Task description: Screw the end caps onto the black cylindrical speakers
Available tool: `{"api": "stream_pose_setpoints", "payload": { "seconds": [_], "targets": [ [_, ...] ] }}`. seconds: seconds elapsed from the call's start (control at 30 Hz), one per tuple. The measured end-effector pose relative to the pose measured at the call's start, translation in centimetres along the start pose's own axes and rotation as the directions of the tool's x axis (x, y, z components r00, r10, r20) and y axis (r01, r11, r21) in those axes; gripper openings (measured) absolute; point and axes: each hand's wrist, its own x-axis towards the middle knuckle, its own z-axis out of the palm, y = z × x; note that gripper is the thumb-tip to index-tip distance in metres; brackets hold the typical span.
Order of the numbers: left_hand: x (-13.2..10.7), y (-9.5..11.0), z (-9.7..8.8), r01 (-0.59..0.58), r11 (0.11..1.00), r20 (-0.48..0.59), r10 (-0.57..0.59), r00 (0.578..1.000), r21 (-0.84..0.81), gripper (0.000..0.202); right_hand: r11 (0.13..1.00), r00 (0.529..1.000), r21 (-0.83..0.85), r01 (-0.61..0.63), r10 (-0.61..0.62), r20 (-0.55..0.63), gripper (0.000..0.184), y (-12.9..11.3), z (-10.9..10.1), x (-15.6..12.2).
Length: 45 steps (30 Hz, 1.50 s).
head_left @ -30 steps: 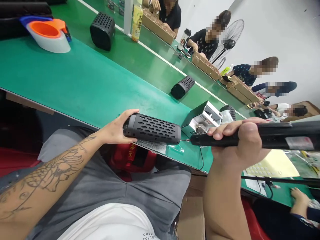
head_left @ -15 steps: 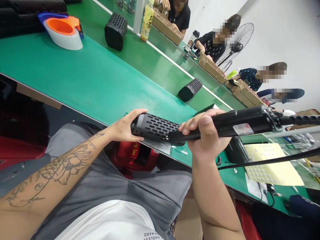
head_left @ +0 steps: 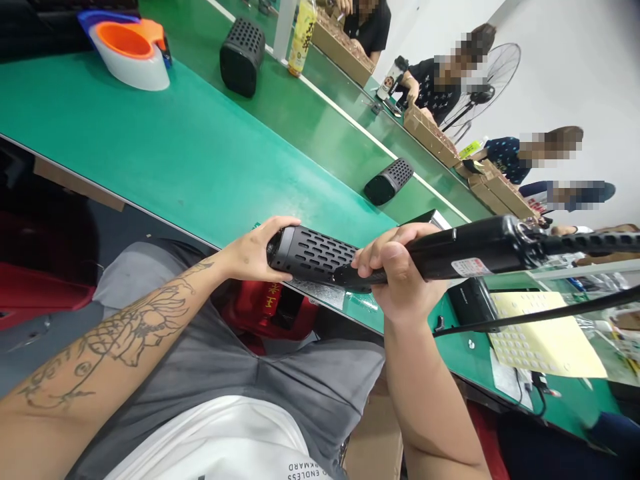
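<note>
1. Left hand (head_left: 257, 253): clasps the left end of the dark perforated casing (head_left: 320, 250), over the near edge of the bench (head_left: 150, 160).
2. Right hand (head_left: 400, 270): wrapped around the black power tool (head_left: 460, 252), whose nose covers the casing's right end; its white label (head_left: 470, 267) is too small to read.
3. White shirt (head_left: 240, 433): "ENDLESS", upside down.
4. Beyond the bench's far edge: two similar casings (head_left: 243, 58) and a bottle (head_left: 302, 39) with blurred characters.
5. Towards the far left corner: an orange-and-white ring-shaped holder (head_left: 135, 70).
</note>
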Motion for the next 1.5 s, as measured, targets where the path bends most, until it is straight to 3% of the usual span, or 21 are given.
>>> {"api": "stream_pose_setpoints", "payload": {
  "seconds": [0.2, 0.33, 0.4, 0.47, 0.5, 0.6, 0.73, 0.9, 1.07, 1.2, 1.33, 1.4, 1.5],
  "targets": [
    [0.0, 0.0, 0.0, 0.016, 1.000, 0.003, -0.016, 1.000, 0.022, 0.113, 0.999, 0.999, 0.010, -0.037, 0.037, 0.018, 0.039, -0.1, 0.1, -0.3],
    [-0.2, -0.2, 0.2, 0.006, 0.999, -0.010, -0.005, 1.000, 0.051, 0.115, 0.999, 0.994, -0.044, -0.023, 0.018, -0.111, 0.035, -1.5, -0.8, 0.4],
    [-0.4, -0.5, 0.5, -0.001, 0.998, -0.016, 0.002, 1.000, 0.063, 0.115, 0.992, 0.960, -0.114, 0.048, -0.077, -0.268, 0.027, -2.2, -2.6, 1.4],
    [-0.6, -0.9, 0.9, -0.025, 0.997, -0.035, 0.028, 0.999, 0.072, 0.116, 0.957, 0.884, -0.280, 0.080, -0.197, -0.423, 0.019, -2.2, -5.3, 2.7],
    [-0.7, -1.1, 1.1, -0.038, 0.996, -0.046, 0.041, 0.998, 0.077, 0.117, 0.922, 0.835, -0.382, 0.071, -0.264, -0.483, 0.015, -1.9, -7.0, 3.4],
    [-0.9, -1.7, 1.6, -0.036, 0.994, -0.064, 0.043, 0.997, 0.099, 0.121, 0.823, 0.761, -0.567, -0.029, -0.350, -0.547, 0.016, 0.0, -11.9, 4.6],
    [-1.0, -2.1, 1.8, -0.004, 0.992, -0.075, 0.013, 0.997, 0.123, 0.124, 0.815, 0.714, -0.570, -0.104, -0.338, -0.614, 0.029, 3.3, -15.9, 4.5],
    [-1.1, -2.4, 1.8, -0.042, 0.989, -0.092, 0.056, 0.994, 0.143, 0.122, 0.862, 0.705, -0.496, -0.099, -0.291, -0.647, 0.044, 4.8, -16.7, 3.6],
    [-1.0, -2.2, 1.8, -0.062, 0.988, -0.084, 0.075, 0.994, 0.143, 0.120, 0.909, 0.729, -0.407, -0.084, -0.223, -0.648, 0.032, 2.4, -14.9, 3.2],
    [-0.8, -1.3, 1.4, -0.043, 0.990, -0.063, 0.052, 0.997, 0.135, 0.122, 0.957, 0.785, -0.284, 0.058, -0.220, -0.580, 0.024, -1.9, -9.6, 1.9],
    [-0.6, -0.4, 1.0, -0.046, 0.990, -0.036, 0.051, 0.998, 0.132, 0.118, 0.995, 0.962, -0.015, 0.099, -0.100, -0.255, 0.033, -4.7, -2.5, 0.4],
    [-0.6, -0.4, 1.0, -0.076, 0.989, -0.046, 0.082, 0.996, 0.124, 0.116, 0.987, 0.986, 0.098, 0.129, -0.117, -0.121, 0.036, -4.6, 0.6, 0.1],
    [-0.6, -0.7, 1.3, -0.126, 0.986, -0.062, 0.133, 0.989, 0.111, 0.117, 0.978, 0.992, 0.164, 0.127, -0.126, -0.015, 0.032, -3.2, 3.9, 0.4]
  ]
}}
